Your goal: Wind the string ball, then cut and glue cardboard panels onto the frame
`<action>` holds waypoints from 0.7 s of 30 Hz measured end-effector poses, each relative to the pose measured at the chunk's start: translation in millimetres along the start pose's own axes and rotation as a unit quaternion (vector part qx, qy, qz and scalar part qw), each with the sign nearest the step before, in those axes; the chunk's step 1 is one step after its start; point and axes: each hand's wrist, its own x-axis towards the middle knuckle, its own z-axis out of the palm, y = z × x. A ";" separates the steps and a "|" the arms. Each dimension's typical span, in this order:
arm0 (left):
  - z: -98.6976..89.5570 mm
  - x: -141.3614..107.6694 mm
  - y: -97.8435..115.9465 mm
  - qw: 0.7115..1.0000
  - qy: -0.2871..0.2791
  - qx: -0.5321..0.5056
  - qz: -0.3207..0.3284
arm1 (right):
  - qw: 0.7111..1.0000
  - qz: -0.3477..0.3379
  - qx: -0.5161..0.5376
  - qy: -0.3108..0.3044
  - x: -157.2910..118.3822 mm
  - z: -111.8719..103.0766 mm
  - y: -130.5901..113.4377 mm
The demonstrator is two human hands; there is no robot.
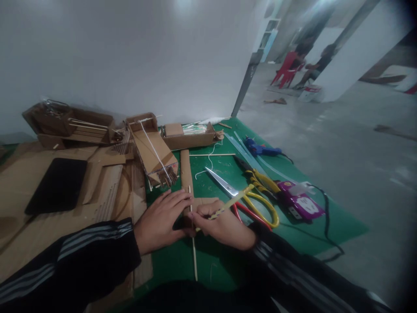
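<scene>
My left hand [163, 221] lies flat with its fingers spread, its fingertips on a thin wooden stick [194, 256] that runs toward my body. Beneath the stick is a narrow cardboard strip [186, 169] on the green table. My right hand [220, 224] is closed round a yellow cutter or pen-like tool [233, 201], whose lower end is by the stick between my hands. A small cardboard piece [206, 201] lies partly under my right hand. Scissors with yellow handles [226, 182] lie just beyond it.
Red-handled tool [250, 212], pliers [257, 177], purple power strip [301, 203] and blue glue gun [262, 148] are at right. Cardboard boxes [189, 140] stand along the wall. Cardboard sheets and a black tablet-like object [57, 186] are at left. People sit far off.
</scene>
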 end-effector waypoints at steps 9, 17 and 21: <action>-1.2 -3.0 1.2 0.999 0.039 -0.003 -0.020 | 0.983 0.060 -0.016 0.171 -1.2 -17.5 -4.0; 0.5 -6.3 2.6 0.996 0.071 0.034 -0.050 | 0.961 0.028 -0.225 0.157 -3.3 -34.9 3.8; -0.2 -6.8 0.3 0.996 0.071 0.031 -0.045 | 0.956 0.013 -0.267 0.122 -2.5 -30.8 11.6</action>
